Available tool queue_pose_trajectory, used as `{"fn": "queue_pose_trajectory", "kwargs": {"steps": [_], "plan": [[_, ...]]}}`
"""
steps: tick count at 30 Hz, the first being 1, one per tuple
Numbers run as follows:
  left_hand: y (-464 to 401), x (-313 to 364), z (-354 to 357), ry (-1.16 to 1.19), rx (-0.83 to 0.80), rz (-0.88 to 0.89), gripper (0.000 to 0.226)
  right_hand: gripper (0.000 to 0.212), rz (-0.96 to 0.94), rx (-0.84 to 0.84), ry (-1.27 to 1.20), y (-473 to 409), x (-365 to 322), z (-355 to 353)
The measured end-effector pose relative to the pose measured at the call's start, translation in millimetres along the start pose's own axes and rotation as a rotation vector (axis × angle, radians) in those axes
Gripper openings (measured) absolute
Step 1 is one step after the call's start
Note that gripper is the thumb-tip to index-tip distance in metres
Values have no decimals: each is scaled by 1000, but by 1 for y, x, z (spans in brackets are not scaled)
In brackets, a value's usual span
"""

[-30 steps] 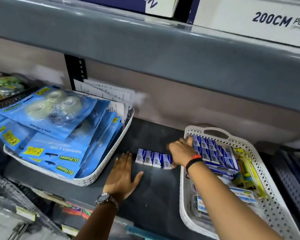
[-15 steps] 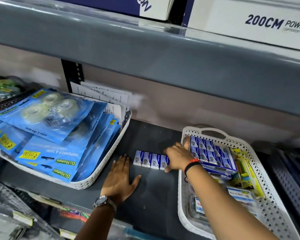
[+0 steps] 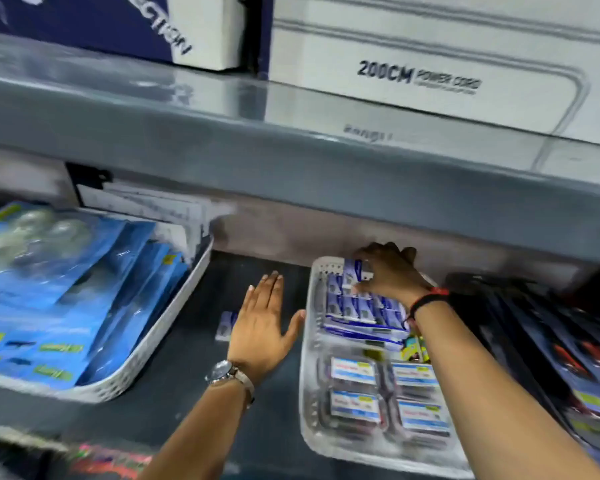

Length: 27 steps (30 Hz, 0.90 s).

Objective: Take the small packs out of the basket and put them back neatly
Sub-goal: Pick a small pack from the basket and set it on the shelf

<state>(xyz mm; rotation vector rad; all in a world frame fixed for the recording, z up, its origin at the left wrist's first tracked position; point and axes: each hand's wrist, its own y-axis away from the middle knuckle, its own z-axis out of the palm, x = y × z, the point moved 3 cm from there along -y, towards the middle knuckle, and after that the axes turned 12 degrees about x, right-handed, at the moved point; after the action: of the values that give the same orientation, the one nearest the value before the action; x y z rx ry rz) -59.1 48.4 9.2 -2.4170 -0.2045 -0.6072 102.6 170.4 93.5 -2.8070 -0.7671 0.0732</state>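
Observation:
A white perforated basket stands on the dark shelf at the right. Several small blue-and-white packs lie in rows in its far half. My right hand is at the basket's far end, fingers closed on a small pack held upright above the rows. My left hand lies flat and spread on the shelf just left of the basket. One small pack shows on the shelf beside that hand, partly hidden by it.
Clear boxes with white labels fill the basket's near half. A second white basket of blue tape packets sits at the left. Dark blister packs lie to the right. A grey upper shelf hangs low overhead.
My right hand left the row of packs on the shelf and moved back into the basket's far end holding a pack. The left hand slid right, covering most of that row. The view is blurred.

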Motion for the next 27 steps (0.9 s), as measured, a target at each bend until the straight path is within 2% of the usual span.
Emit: {"fn": "queue_pose_trajectory", "kwargs": {"steps": [4,7,14,19,24,27], "plan": [[2,26,22,63,-89,9,70,53,131,-113,34,18,47,25],[8,37,39,47,-196,-21,72,54,162,-153,19,26,63,51],[12,38,52,-132,-382,8,76,38,264,-97,-264,19,68,80],[14,34,56,-133,-384,6,76,38,305,-77,-329,7,63,92],[12,31,59,-119,-348,-10,76,40,298,-62,-215,8,57,90],[8,37,53,-5,-234,-25,71,35,295,36,-255,8,42,77]]}}
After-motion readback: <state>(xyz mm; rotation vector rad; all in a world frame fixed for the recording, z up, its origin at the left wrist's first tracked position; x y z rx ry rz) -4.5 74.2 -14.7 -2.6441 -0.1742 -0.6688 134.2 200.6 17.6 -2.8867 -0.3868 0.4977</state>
